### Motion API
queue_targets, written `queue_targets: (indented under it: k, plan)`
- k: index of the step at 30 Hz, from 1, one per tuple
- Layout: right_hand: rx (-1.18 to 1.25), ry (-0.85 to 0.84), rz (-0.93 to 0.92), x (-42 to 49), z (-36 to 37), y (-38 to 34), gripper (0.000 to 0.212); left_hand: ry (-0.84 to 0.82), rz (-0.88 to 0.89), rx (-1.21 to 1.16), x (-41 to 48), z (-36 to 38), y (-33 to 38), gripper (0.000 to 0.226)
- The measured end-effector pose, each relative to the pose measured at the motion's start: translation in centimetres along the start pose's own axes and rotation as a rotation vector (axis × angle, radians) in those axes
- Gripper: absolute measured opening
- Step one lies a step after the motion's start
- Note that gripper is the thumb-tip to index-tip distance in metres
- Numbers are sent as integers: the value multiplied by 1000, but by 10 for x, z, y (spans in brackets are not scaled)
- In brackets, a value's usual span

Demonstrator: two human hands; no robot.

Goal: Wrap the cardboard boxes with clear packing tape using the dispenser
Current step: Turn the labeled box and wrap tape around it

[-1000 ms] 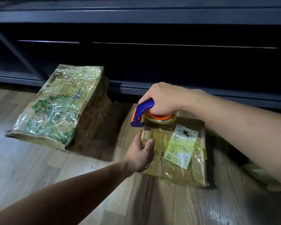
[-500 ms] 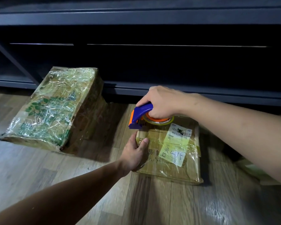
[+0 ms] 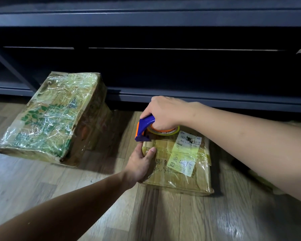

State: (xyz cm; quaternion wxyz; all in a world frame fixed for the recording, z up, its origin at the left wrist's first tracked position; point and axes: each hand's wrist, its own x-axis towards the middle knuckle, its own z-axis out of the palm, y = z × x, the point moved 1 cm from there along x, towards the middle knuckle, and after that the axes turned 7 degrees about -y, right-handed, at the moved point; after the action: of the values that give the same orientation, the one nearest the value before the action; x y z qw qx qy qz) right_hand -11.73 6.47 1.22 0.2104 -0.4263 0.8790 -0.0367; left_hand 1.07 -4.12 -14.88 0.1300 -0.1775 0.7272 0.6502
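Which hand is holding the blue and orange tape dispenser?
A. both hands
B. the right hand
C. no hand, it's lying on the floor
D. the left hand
B: the right hand grips the tape dispenser on top of the small cardboard box, while the left hand only holds that box's left edge.

Setting: an indoor room, probably a home; which room cannot be told. Floor [image 3: 42,188]: grey-brown wood-grain planks, with a glossy reflected patch at lower right. Far side: a long, low, dark furniture unit [image 3: 181,20] with open shelf bays, a slanted brace [image 3: 12,66] at left and thin pale lines across the front. Parcels sit directly on the planks: a larger box [image 3: 47,117] printed with green leaves, tilted, and a smaller box [image 3: 163,180] lying flat with a shipping label [image 3: 186,148]. Light is dim.
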Motion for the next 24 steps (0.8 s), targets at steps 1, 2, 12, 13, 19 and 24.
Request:
queue_targets:
  k: [1,2,12,13,19,24]
  plan:
    - [-22,1,8,3,-1,-2,51,-3,-13,-35,0,0,0,24]
    - [-33,1,20,6,-2,-5,50,3,-29,-88,-1,-1,1,25]
    - [-89,-24,23,17,-4,-9,45,-123,-89,-339,1,-7,-1,29]
    - [-79,-26,24,18,-4,-8,45,-134,-77,-353,0,-7,-1,30]
    - [-50,-21,15,16,-4,-1,45,-167,-48,-348,-1,-8,-2,33]
    - [-25,-18,25,13,-1,4,47,-116,13,-189,3,-15,-7,45]
